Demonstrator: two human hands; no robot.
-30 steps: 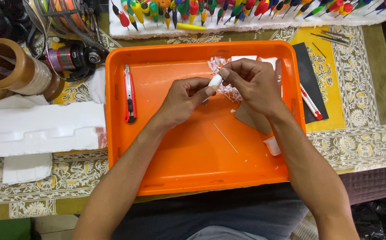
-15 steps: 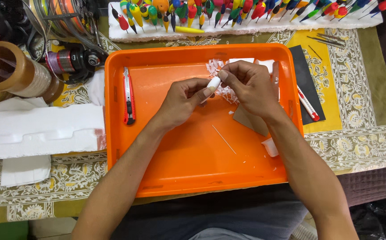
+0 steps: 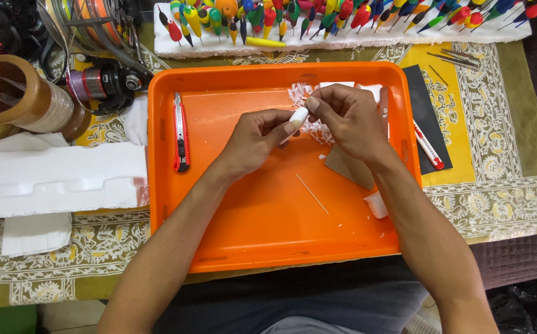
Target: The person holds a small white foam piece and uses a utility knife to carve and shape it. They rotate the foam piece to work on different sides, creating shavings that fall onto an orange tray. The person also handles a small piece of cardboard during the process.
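Head view, item as I log it: small white rounded foam piece [image 3: 298,116] pinched between left hand [image 3: 257,137] and right hand [image 3: 349,116] over orange plastic tray [image 3: 219,241], seemingly unmoved from a second ago, work ongoing.

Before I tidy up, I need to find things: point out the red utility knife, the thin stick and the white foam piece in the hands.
red utility knife [image 3: 180,132], head view, mid-handle.
thin stick [image 3: 311,194], head view, its middle.
white foam piece [image 3: 298,115], head view, exposed middle.
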